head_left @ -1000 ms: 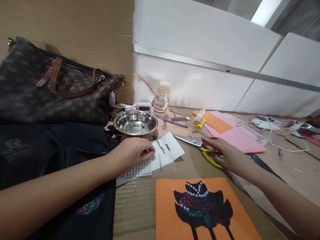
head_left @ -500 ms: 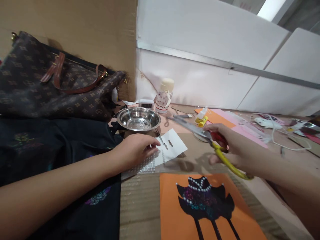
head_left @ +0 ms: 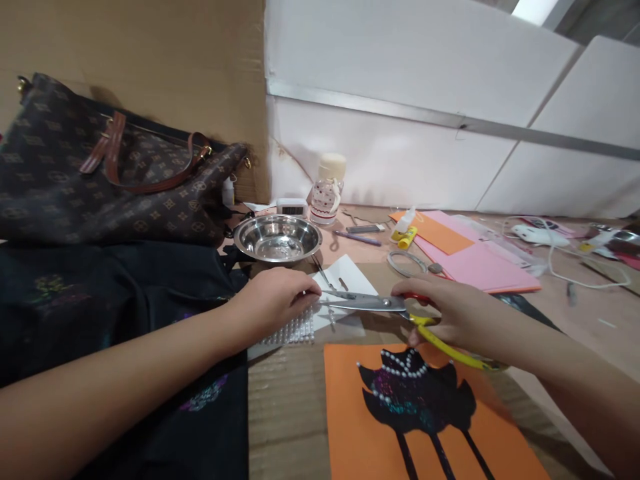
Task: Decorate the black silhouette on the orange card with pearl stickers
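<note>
My right hand (head_left: 440, 310) grips a pair of scissors (head_left: 370, 303) with red and yellow handles. Its blades are slightly apart and point left, the tips close to my left fingertips. My left hand (head_left: 277, 300) is closed at the upper edge of a sheet of stick-on pearls (head_left: 293, 331), its fingertips partly hidden. Under the blades lies a white card (head_left: 357, 277) with a slot, and tweezers (head_left: 323, 272) rest by it. In front lies orange paper (head_left: 350, 427) bearing a black glittery cut-out shape (head_left: 415, 397) with rows of white pearls.
A steel bowl (head_left: 277, 240) stands beyond my left hand, with a bottle (head_left: 327, 190) and a small digital clock (head_left: 293, 207) behind. A brown handbag (head_left: 150, 187) and black cloth (head_left: 200, 427) fill the left. Tape (head_left: 406, 263), glue (head_left: 405, 230) and pink paper (head_left: 480, 263) lie right.
My right hand has brought the scissors down and left, from above the table to the pearl sheet by my left fingers. The left hand has barely moved.
</note>
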Demonstrator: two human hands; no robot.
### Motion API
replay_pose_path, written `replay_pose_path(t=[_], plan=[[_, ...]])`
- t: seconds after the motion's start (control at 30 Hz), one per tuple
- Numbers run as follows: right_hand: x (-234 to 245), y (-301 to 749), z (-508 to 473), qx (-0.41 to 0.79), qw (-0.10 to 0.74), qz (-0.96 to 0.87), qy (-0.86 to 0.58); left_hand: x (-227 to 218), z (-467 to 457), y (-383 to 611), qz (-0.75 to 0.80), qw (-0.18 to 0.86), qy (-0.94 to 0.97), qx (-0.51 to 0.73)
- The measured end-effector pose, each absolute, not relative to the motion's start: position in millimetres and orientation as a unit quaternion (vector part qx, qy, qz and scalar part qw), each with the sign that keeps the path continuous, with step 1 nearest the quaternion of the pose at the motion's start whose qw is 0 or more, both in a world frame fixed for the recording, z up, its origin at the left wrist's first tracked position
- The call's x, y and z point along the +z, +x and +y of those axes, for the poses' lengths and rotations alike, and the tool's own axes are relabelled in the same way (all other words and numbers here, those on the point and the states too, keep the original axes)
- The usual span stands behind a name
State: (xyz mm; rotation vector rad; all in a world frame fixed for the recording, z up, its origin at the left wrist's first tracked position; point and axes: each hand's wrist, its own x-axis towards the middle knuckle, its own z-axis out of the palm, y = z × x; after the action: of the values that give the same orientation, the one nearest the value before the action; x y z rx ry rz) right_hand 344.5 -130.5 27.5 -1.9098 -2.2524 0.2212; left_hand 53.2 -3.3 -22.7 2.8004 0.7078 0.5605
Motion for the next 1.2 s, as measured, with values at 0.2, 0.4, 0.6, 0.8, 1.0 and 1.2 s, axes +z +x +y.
replay_pose_path(t=[0.2,0.4,0.6,0.8,1.0,1.2], plan=[[28.8,335.1,-129.6,0.102,0.038,-0.751,-0.652,-25.3,-6.5,52.7,0.225,0.077,0.952,0.193],[28.3,333.9,-132.9,0.103,0.034,-0.748,-0.654,-26.8,-5.4,52.1,0.211,0.082,0.953,0.199],[25.1,328.8,-137.4,0.089,0.028,-0.755,-0.649,-29.3,-3.2,52.0,0.199,0.085,0.956,0.198],[25.7,326.8,-138.6,0.084,0.042,-0.755,-0.649,-28.2,-3.5,51.5,0.192,0.084,0.959,0.19],[24.6,326.4,-138.5,0.088,0.038,-0.751,-0.654,-29.3,-4.4,51.1,0.186,0.085,0.96,0.191],[25.7,322.7,-139.2,0.071,0.031,-0.761,-0.644,-30.0,-3.6,50.6,0.185,0.093,0.958,0.198]])
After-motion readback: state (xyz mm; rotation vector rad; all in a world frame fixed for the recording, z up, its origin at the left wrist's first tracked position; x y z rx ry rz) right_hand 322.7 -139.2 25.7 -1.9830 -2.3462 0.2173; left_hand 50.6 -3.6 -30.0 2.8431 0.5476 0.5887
